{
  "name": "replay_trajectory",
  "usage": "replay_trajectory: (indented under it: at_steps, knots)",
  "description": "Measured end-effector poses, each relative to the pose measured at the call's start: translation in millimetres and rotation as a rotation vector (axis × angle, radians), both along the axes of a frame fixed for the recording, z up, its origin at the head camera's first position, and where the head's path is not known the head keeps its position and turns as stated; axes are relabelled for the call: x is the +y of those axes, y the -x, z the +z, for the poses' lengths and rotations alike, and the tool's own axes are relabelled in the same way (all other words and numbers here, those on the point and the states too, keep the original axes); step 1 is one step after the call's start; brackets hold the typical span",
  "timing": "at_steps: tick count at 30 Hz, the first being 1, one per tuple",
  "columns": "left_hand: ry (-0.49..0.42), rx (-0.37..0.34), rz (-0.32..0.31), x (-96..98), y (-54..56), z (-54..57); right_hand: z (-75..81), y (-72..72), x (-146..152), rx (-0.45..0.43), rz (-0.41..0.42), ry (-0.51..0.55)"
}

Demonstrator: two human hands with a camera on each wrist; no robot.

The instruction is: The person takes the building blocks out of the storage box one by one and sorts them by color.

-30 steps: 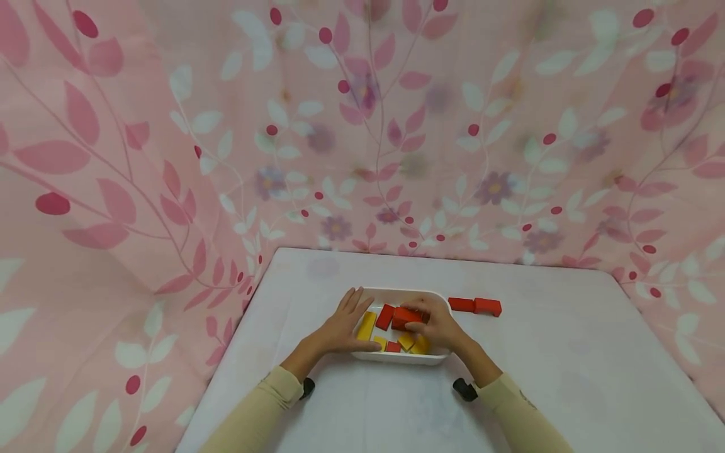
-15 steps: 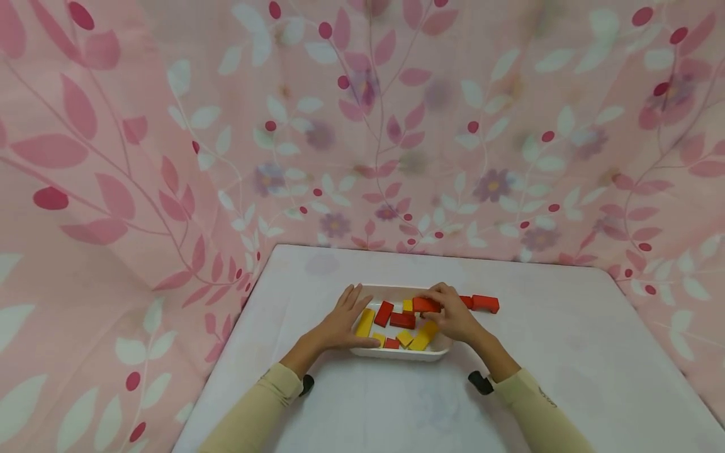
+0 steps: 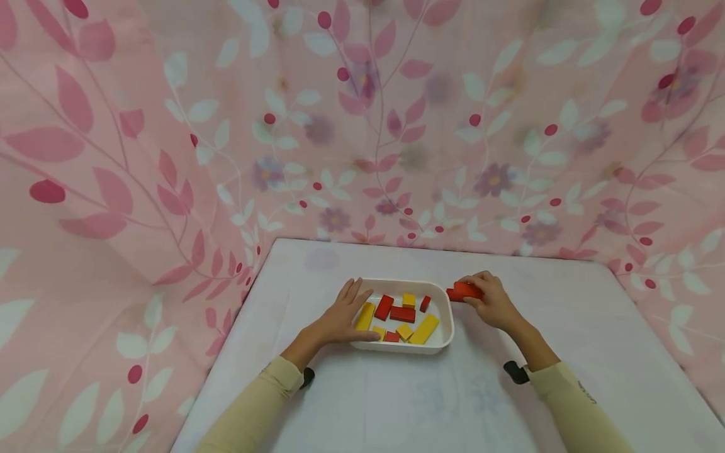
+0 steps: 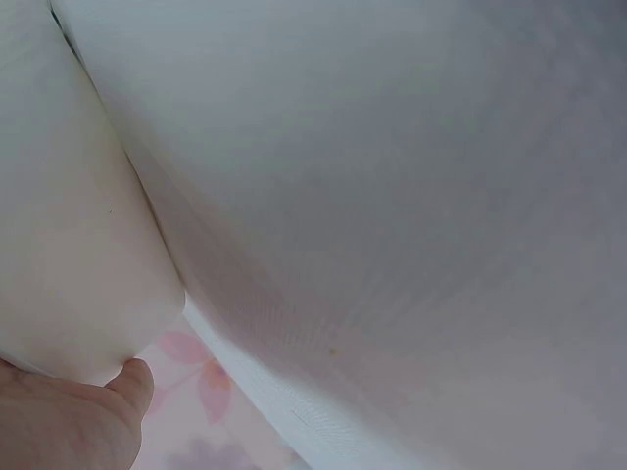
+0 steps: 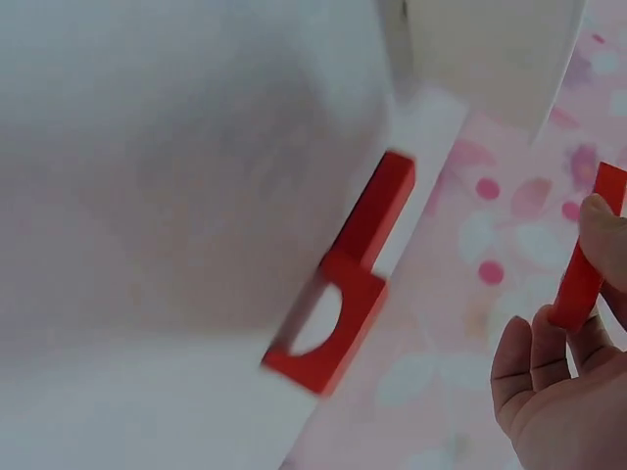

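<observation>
My left hand [image 3: 338,322] rests on the left end of a white tray [image 3: 421,349], fingers extended, thumb along its near side. In the left wrist view, the thumb tip touches the tray's wall [image 4: 88,245]. To the right of the tray, my right hand [image 3: 494,306] pinches a red rectangular block [image 5: 578,279] between thumb and fingers. In the right wrist view, this block is apart from two red pieces on the table: a long block [image 5: 380,211] and a block with an arched cutout [image 5: 343,357], set end to end. In the head view the hand mostly hides that pair.
Inside the tray lie several loose red and yellow blocks, among them a long yellow block [image 3: 425,329], a red block [image 3: 403,314] and a yellow cube [image 3: 409,300]. A white cloth table [image 3: 396,402] extends around the tray. Floral curtain [image 3: 385,157] hangs behind.
My right hand has picked a red block out of the tray and carried it right, over the rim, to the red pair. My left hand has stayed on the tray.
</observation>
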State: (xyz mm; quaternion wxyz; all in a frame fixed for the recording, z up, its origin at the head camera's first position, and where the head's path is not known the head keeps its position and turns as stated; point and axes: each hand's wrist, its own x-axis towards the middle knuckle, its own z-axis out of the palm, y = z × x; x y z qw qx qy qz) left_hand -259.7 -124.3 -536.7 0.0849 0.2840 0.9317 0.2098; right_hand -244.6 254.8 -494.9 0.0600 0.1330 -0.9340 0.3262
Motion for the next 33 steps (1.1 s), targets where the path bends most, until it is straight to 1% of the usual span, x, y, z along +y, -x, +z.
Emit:
replay_trajectory:
  at_steps: [3, 5, 11, 16, 23, 27, 33]
  knots:
    - [0.005, 0.007, 0.004, 0.0, 1.9, 0.7, 3.0, 4.0, 15.8, -0.002, -0.020, -0.018]
    - [0.003, 0.001, 0.007, 0.1, 2.0, 0.9, 3.9, 5.5, 26.3, -0.022, -0.035, -0.028]
    - [-0.012, -0.023, 0.009, -0.2, 0.1, -0.5, 0.3, 7.1, 54.0, -0.070, -0.091, -0.089]
    - [-0.008, -0.010, 0.013, -1.2, -1.2, 1.3, -4.1, 7.3, 67.5, -0.102, -0.094, -0.103]
    - [0.014, 0.001, 0.003, 0.4, 0.5, 2.8, -5.6, 4.3, 88.1, -0.143, -0.109, -0.138]
    - [0.017, -0.003, 0.008, 1.1, 1.3, 2.4, -14.1, 4.0, 100.3, -0.164, -0.129, -0.169]
    - [0.012, -0.006, 0.008, 1.0, 1.6, 0.0, -25.8, 2.9, 107.9, -0.226, -0.149, -0.171]
